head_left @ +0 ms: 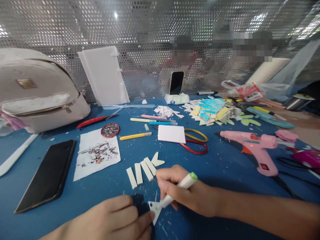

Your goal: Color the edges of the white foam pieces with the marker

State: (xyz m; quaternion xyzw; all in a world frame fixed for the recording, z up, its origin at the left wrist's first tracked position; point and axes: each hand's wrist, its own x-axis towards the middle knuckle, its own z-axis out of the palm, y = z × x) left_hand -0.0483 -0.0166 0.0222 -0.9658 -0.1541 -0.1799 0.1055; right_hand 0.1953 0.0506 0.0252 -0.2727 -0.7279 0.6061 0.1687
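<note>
My right hand grips a white marker with a green end, its tip down at a small white triangular piece. The piece lies on the blue table and bears a dark spot and faint green marks. My left hand has its fingers bent together, with a fingertip pressing the piece's edge against the table; the thumb is hidden. Just beyond my hands are several pale strips and a pale V-shaped cutout.
Red-and-yellow-handled scissors lie partly under a white card. A pink glue gun is at right, a black phone at left, near a paper sheet with glitter. Coloured scraps are piled behind; a backpack stands far left.
</note>
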